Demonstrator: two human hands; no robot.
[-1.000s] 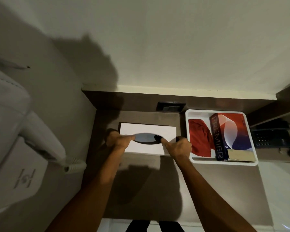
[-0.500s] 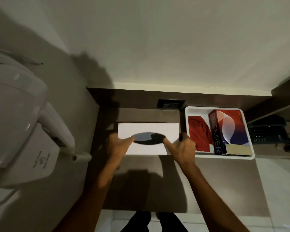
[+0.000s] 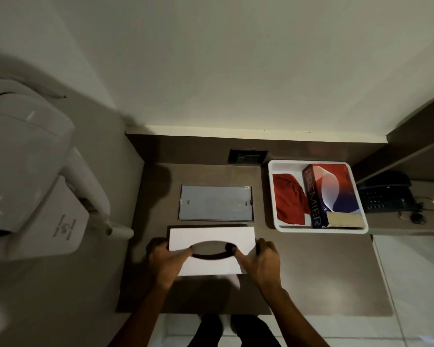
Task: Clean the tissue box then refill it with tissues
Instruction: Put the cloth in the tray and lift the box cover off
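From where I watch, both hands grip the white tissue box cover [image 3: 212,250], a smooth rectangular shell with an oval slot in its top, held at the near middle of the brown table [image 3: 311,276]. The left hand [image 3: 167,262] clasps its left end with the thumb hooked into the slot; the right hand [image 3: 259,261] clasps the right end, its thumb also at the slot's edge. Whether the cover rests on the table or is raised off it I cannot tell.

Just beyond the cover lies a flat, clear rectangular base plate [image 3: 215,206] with two keyhole slots, apart from the cover. To the right, a white square tray [image 3: 273,196] with rounded corners holds a crumpled red cloth [image 3: 287,202] and a glossy red-and-blue carton marked PREMIER [image 3: 328,194].

A dark socket [image 3: 247,156] sits in the brown back panel at the far edge. A white plastic wall-mounted hair dryer [image 3: 28,171] fills the left; a dark telephone [image 3: 386,196] sits far right. Pale plain walls rise behind.
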